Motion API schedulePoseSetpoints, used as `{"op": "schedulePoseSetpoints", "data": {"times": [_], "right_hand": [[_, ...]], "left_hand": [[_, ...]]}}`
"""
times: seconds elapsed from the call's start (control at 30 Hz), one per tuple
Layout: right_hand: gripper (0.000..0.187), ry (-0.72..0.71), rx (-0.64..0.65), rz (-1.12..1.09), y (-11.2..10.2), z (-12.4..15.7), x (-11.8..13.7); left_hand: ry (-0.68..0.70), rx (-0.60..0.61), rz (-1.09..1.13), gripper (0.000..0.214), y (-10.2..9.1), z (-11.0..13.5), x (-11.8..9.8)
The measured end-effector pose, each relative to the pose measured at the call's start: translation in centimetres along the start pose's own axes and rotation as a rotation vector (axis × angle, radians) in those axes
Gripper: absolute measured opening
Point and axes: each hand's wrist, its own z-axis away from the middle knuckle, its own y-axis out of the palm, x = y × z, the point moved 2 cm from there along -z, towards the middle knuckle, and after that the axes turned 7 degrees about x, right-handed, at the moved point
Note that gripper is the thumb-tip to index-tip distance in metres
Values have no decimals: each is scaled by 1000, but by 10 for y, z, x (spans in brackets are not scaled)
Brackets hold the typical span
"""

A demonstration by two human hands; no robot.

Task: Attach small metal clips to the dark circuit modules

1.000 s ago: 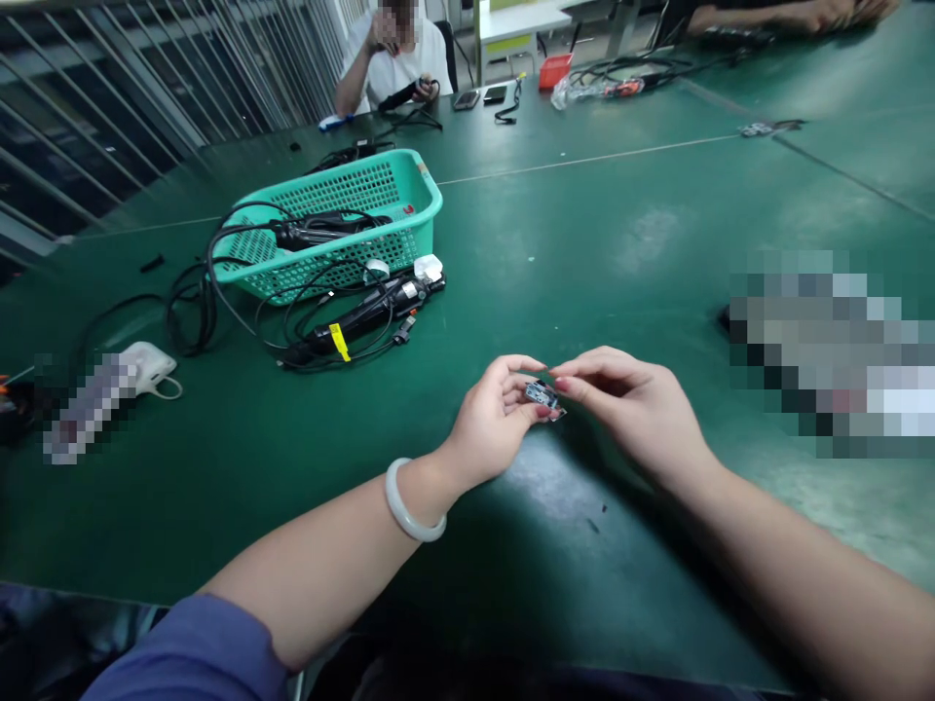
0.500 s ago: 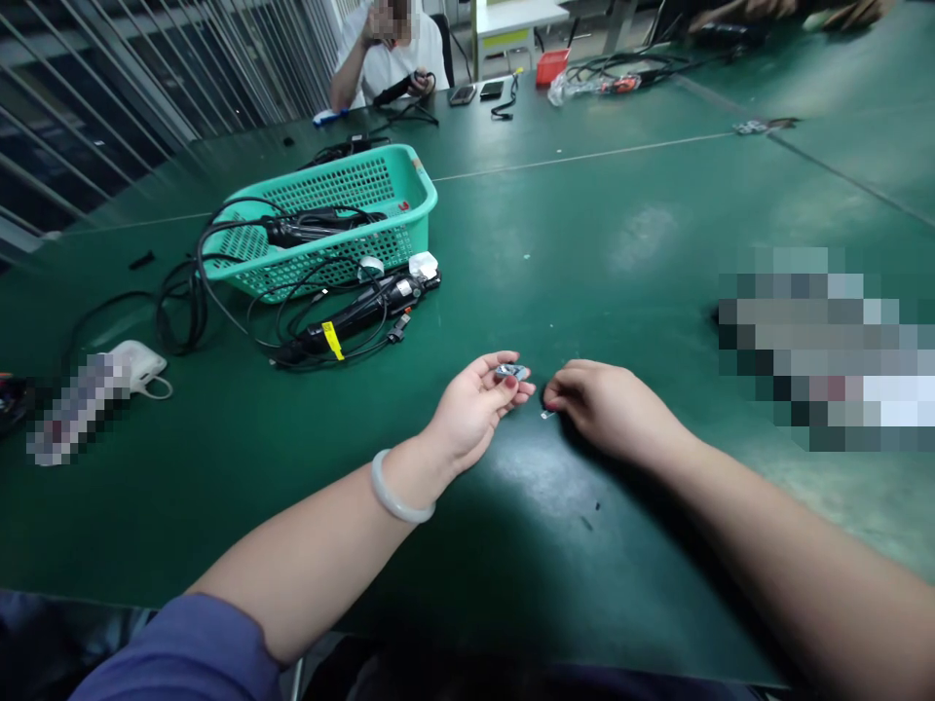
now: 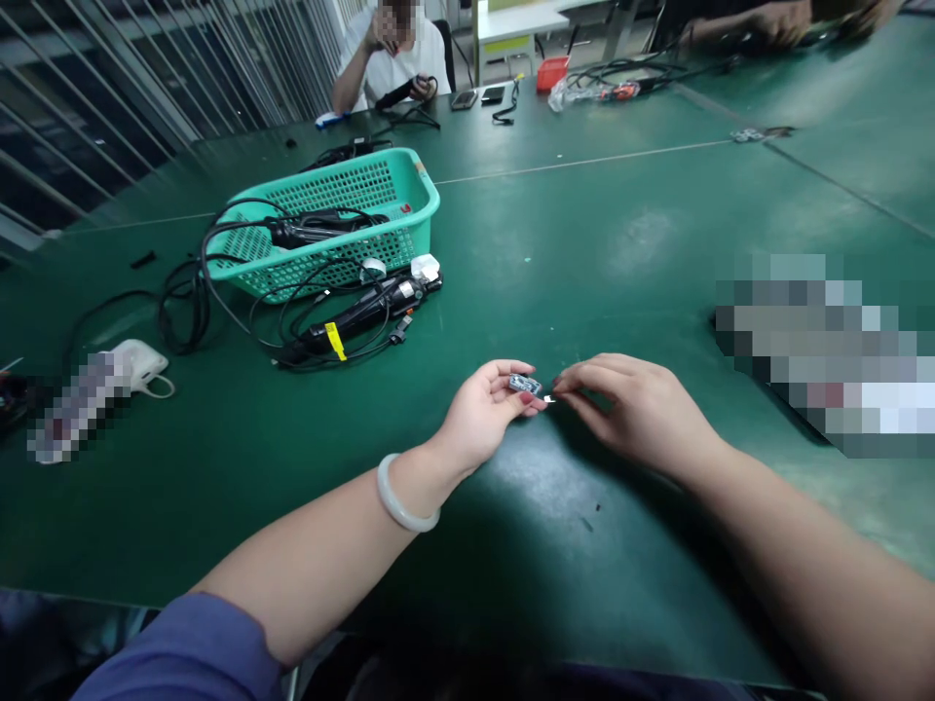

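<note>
Between the thumb and fingers of my left hand (image 3: 486, 409) is a small bluish-grey part with shiny metal bits (image 3: 524, 385), perhaps a little circuit piece; its exact kind is too small to tell. My right hand (image 3: 632, 399) pinches a tiny piece with a white, flat end (image 3: 549, 398), close to the fingertips of my left hand. Whether this piece touches the bluish-grey part I cannot tell. Both hands are just above the green table (image 3: 467, 584). A pale bangle (image 3: 401, 497) circles my left wrist.
A turquoise basket (image 3: 430, 229) holds black corded devices. In front of it lies a black corded device (image 3: 365, 312) with a yellow tag. A white pouch-like item (image 3: 138, 368) is at left, a blurred object (image 3: 825, 350) at right. Across the table sits a person (image 3: 401, 58) holding a black device.
My right hand has lifted the white-ended piece off the tabletop and brought it up to my left hand. My left hand has shifted slightly right and turned the bluish-grey part.
</note>
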Motion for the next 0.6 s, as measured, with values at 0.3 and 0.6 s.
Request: {"op": "schedulePoseSetpoints", "data": {"times": [0.3,0.6], "right_hand": [[17,231,137,-267,3,0,-9],[17,399,-39,-538,6,0,3]], "left_hand": [[-3,5,-35,21,-1,2,-1],[8,22,-73,21,4,3,6]]}}
